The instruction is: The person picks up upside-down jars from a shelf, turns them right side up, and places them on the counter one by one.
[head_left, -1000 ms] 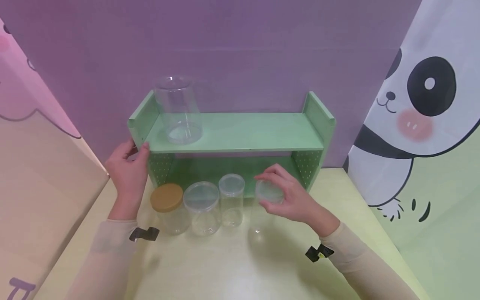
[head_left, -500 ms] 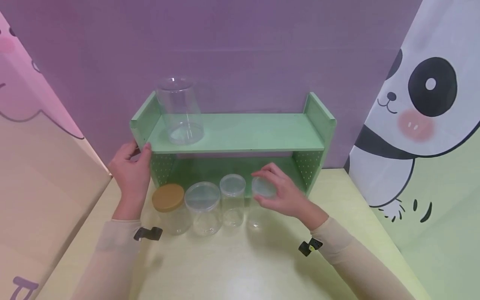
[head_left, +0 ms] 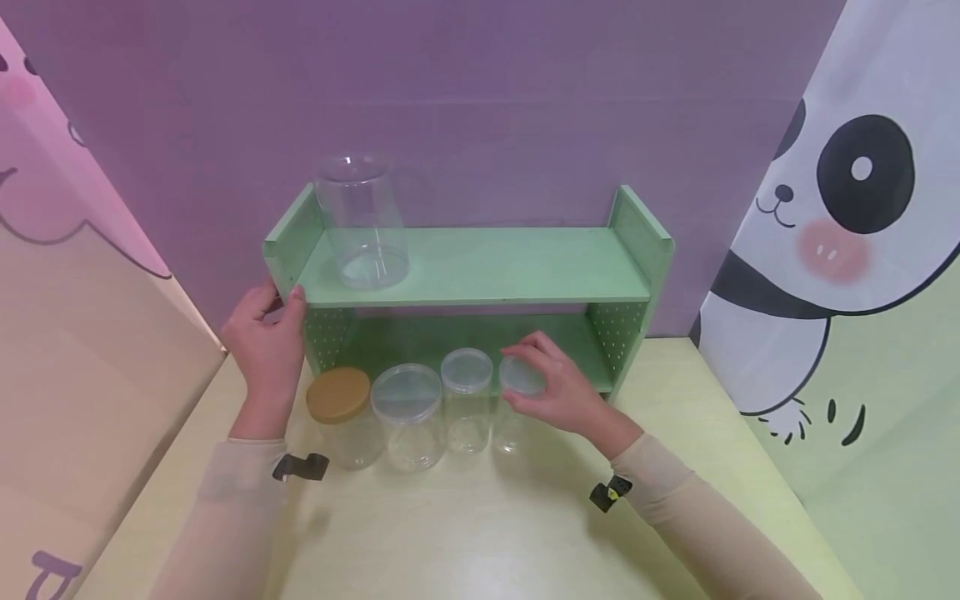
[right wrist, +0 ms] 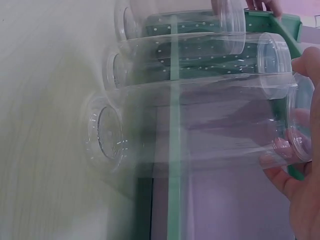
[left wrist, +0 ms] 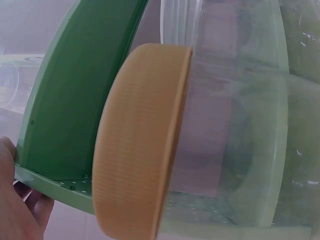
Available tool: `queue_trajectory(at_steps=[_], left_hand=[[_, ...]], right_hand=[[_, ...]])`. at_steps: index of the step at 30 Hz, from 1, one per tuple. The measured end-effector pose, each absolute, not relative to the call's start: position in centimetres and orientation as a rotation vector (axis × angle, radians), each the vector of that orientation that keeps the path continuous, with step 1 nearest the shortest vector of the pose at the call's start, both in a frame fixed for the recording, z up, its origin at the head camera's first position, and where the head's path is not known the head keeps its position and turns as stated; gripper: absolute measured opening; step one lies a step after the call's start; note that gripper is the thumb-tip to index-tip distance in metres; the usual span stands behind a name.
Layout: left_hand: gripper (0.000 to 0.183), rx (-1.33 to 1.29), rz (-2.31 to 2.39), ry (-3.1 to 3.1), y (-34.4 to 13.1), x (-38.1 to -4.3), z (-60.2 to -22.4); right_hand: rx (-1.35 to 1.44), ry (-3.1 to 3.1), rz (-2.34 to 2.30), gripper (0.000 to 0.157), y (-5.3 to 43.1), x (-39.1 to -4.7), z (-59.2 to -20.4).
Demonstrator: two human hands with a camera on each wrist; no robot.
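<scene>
My right hand (head_left: pixel 558 387) grips a clear jar (right wrist: pixel 220 125) by its clear lid (head_left: pixel 521 376), thumb and fingers around the rim. In the right wrist view the jar stands upright with its base at the table surface. Just left of it stands a slim clear-lidded jar (head_left: pixel 467 408). Further left come a wider clear-lidded jar (head_left: pixel 407 417) and a jar with an orange-brown lid (head_left: pixel 339 396). At the left side of the green shelf (head_left: pixel 480 262), my left hand (head_left: pixel 265 350) holds the side panel's edge, thumb in front; its other fingers are partly hidden behind.
A large clear jar (head_left: pixel 365 221) stands on the upper board at the left. The row of jars stands on the pale table (head_left: pixel 450 533) just before the shelf's lower level. A purple wall (head_left: pixel 480 108) rises behind, with patterned panels at both sides.
My right hand has moved left with the jar, bringing it closer to the slim jar. The left hand keeps its hold on the shelf; the whole view has shifted slightly.
</scene>
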State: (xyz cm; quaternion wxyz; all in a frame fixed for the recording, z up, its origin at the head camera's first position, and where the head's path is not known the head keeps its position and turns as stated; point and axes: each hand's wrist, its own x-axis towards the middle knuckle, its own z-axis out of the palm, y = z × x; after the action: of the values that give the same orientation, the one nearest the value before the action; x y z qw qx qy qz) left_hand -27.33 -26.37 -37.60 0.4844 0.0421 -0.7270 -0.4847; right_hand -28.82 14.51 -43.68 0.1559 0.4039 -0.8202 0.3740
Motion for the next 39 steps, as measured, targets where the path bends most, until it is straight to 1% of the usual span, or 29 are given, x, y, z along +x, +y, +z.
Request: queue_trajectory(at_steps=[11, 20, 39], left_hand=[[0.020, 0.118, -1.176, -1.775, -26.2, -27.2, -37.5], [0.020, 0.112, -1.166, -1.771, -26.3, -27.3, -37.5], [0.019, 0.108, -1.170, -1.781, -26.1, -27.1, -37.5]], right_hand=[[1.145, -2.357, 1.051, 0.056, 13.9, -29.3, -44.0], [1.116, -2.297, 1.043, 0.052, 13.4, -29.8, -44.5], [1.093, -2.369, 1.070, 0.057, 13.5, -29.7, -44.4]])
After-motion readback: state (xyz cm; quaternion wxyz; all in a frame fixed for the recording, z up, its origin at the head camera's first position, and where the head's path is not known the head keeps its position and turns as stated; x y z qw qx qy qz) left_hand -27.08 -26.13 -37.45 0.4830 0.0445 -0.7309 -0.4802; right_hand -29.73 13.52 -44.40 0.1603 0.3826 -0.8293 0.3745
